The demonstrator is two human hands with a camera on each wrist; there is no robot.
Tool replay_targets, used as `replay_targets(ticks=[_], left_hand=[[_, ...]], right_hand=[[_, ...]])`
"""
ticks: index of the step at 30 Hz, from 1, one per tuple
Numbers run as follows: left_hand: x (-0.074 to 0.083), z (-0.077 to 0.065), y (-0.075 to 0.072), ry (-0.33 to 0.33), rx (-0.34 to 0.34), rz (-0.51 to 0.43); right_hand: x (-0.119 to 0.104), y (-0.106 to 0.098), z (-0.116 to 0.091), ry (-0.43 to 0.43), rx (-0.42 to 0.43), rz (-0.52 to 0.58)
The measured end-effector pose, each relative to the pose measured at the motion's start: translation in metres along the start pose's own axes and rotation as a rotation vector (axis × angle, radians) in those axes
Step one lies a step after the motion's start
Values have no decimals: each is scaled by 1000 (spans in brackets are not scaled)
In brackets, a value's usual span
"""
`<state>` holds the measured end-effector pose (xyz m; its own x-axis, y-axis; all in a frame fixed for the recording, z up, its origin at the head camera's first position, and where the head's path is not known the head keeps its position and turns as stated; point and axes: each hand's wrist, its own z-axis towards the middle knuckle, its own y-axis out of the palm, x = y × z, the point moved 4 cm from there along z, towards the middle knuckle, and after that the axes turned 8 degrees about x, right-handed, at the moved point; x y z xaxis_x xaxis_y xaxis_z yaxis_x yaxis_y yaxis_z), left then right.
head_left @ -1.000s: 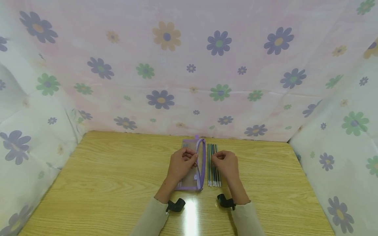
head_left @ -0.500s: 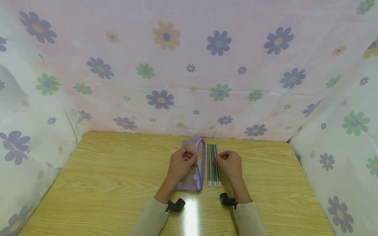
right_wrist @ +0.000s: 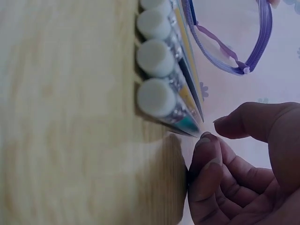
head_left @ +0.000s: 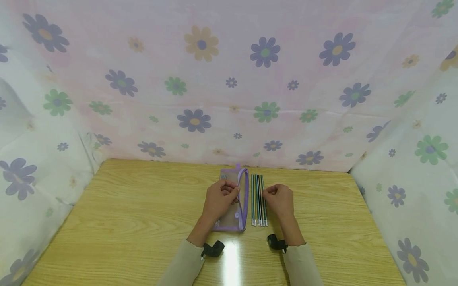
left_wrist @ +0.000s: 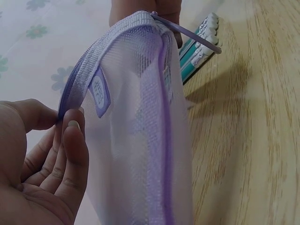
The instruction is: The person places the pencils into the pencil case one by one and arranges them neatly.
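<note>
Left hand (head_left: 221, 200) pinches edge of unzipped mesh pouch (head_left: 229, 217); right hand (head_left: 280, 200), thumb and fingers apart, grasps nothing beside pencils (head_left: 258, 200) right of pouch. Best, seemingly: pouch held wide, rightmost pencil pinched singly.

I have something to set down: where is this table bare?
Bare wood runs from the mesh pouch left to the flowered cloth, and from the right hand rightward to the cloth there. Crowded: the middle, where left hand, pouch and pencils sit close together.
</note>
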<state>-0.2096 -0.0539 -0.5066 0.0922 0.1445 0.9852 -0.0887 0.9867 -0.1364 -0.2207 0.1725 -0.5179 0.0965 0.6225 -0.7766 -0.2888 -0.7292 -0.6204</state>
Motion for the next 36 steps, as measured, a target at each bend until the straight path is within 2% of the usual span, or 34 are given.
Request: replay_targets(ticks=[17, 29, 36], left_hand=[[1, 1, 0, 2, 9, 5], [-1, 0, 0, 0, 7, 16], [-1, 0, 0, -7, 5, 17]], right_hand=[[5, 4, 2, 15, -10, -53], [1, 3, -3, 50, -20, -169], [0, 1, -5, 50, -23, -199]])
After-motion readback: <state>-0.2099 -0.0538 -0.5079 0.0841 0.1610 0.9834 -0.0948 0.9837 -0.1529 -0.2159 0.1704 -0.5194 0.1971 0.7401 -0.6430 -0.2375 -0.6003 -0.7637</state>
